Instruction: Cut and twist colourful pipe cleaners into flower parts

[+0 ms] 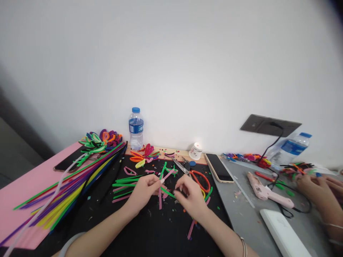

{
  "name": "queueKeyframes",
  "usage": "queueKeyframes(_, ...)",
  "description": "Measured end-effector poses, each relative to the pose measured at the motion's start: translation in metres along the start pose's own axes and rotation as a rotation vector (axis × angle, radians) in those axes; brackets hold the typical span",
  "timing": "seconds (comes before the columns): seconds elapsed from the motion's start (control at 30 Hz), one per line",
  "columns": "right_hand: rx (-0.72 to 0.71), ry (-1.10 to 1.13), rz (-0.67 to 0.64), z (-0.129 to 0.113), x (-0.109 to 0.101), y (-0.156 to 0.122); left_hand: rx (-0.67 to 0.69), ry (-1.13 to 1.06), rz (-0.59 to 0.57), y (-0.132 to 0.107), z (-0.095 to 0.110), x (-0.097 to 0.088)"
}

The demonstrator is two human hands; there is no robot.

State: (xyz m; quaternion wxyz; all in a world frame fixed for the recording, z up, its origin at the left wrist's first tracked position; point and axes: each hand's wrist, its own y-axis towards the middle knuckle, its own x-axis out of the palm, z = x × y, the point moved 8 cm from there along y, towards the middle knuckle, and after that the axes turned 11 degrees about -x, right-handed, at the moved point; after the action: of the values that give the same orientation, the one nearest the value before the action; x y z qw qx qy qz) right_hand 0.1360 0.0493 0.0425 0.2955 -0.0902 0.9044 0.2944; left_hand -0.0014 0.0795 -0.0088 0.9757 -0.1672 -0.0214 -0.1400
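Note:
My left hand [147, 188] pinches a small crossing of pipe cleaners over the black mat [150, 233]. A pink pipe cleaner [160, 200] hangs below its fingertips, and a green pipe cleaner [162, 170] sticks up above them. A green length slants right from there to my right hand [190, 197], whose thumb and fingers are closed at its end. Cut green and pink pieces [124, 184] lie left of my left hand. Behind my right hand rest orange-handled scissors [199, 180], their blades apart.
Long coloured pipe cleaners [77, 189] lie at left beside finished loops [100, 142]. Along the wall stand a water bottle [136, 129] and a paper cup [195, 151]. Rightward are a phone [219, 168], a pink glue gun [268, 192], a white box-like object [284, 233] and another person's hands [316, 187].

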Motion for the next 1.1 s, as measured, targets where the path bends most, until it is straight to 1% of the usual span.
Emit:
queueKeyframes(0.03,-0.086,-0.062,-0.067,-0.011,0.007,-0.001,0.009,-0.012,0.012,-0.001,0.0,-0.001)
queueKeyframes(0.1,-0.163,-0.188,-0.157,-0.022,0.02,-0.006,0.015,-0.024,0.023,-0.002,0.0,0.0)
queueKeyframes(0.2,-0.175,-0.339,-0.206,-0.027,0.032,-0.011,0.001,-0.042,0.018,-0.003,-0.002,0.002)
queueKeyframes(0.27,-0.176,-0.363,-0.21,-0.027,0.035,-0.013,-0.007,-0.054,0.016,-0.002,-0.002,0.002)
queueKeyframes(0.37,-0.192,-0.282,-0.19,-0.028,0.032,-0.012,0.007,-0.054,0.025,-0.001,-0.001,-0.001)
queueKeyframes(0.47,-0.167,-0.169,-0.093,-0.026,0.02,-0.01,0.01,-0.018,0.014,0.0,0.0,-0.002)
queueKeyframes(0.6,-0.081,-0.057,0.05,-0.012,0.005,-0.005,0.03,0.059,-0.003,0.001,0.002,0.0)
queueKeyframes(0.7,-0.007,-0.016,0.115,0.003,-0.001,-0.002,0.06,0.12,-0.031,0.001,0.004,0.004)
queueKeyframes(0.83,0.075,0.067,0.132,0.018,-0.003,0.001,0.078,0.193,-0.062,0.001,0.004,0.008)
queueKeyframes(1.0,0.132,0.192,0.114,0.026,0.002,-0.001,0.094,0.238,-0.074,0.001,0.006,0.008)
queueKeyframes(1.1,0.166,0.245,0.078,0.03,0.005,-0.002,0.099,0.255,-0.084,0.001,0.007,0.008)
